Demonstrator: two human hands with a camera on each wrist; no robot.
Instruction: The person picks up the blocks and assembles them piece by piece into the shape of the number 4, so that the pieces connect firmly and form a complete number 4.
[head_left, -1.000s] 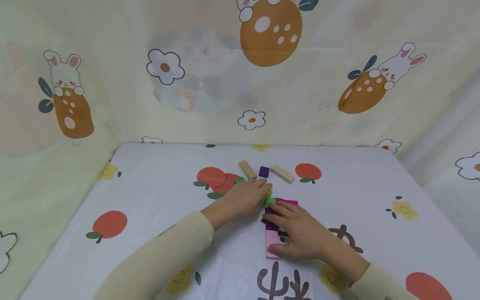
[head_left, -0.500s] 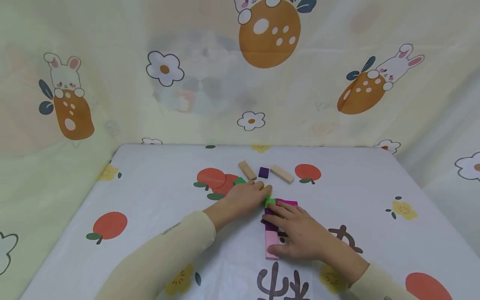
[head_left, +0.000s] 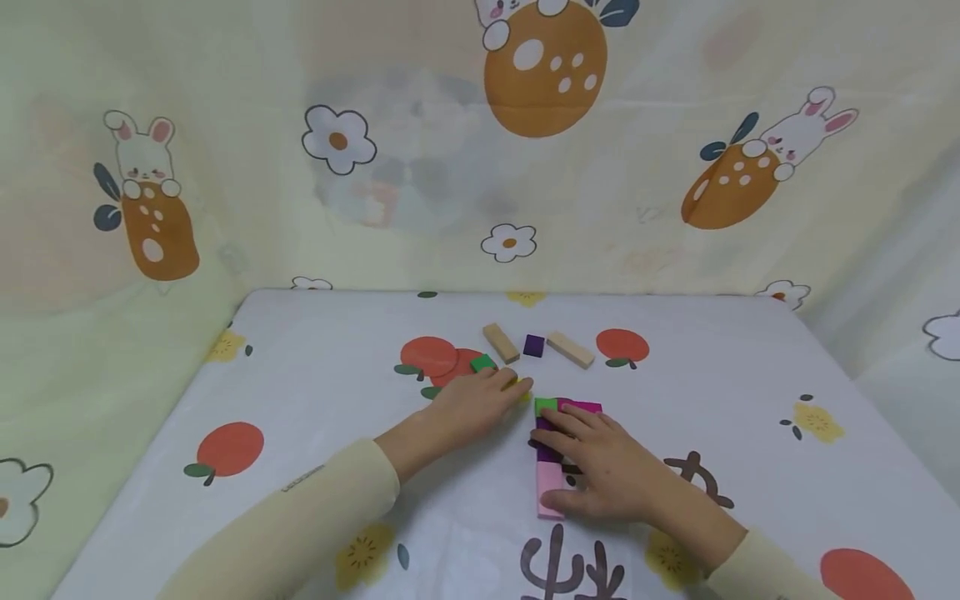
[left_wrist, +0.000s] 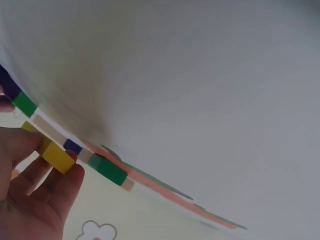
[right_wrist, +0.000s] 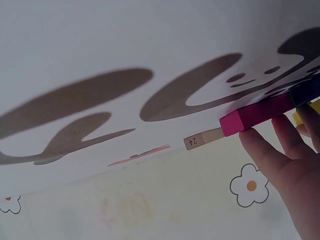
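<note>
My left hand [head_left: 472, 404] pinches a yellow block [left_wrist: 57, 156] between thumb and fingers, left of a line of blocks. That line has a light pink block [head_left: 550, 487] at the near end, a purple part [head_left: 547, 450] and a bright green block [head_left: 546, 406] at the far end. From there a magenta block [right_wrist: 257, 115] runs to the right. My right hand [head_left: 600, 458] rests over the line with fingers spread, thumb by the pink block. Its fingertips touch the magenta block in the right wrist view and partly hide the line.
Farther back lie two plain wooden blocks [head_left: 501, 343], with a dark purple cube [head_left: 534, 346] between them. A darker green block [head_left: 483, 363] sits just beyond my left hand. A printed white cloth [head_left: 337, 350] covers the table, and a patterned curtain [head_left: 420, 250] hangs behind its far edge.
My left hand has drawn back leftward with the yellow block, away from the green end of the line. My right hand stays on the blocks. The head view has shifted slightly.
</note>
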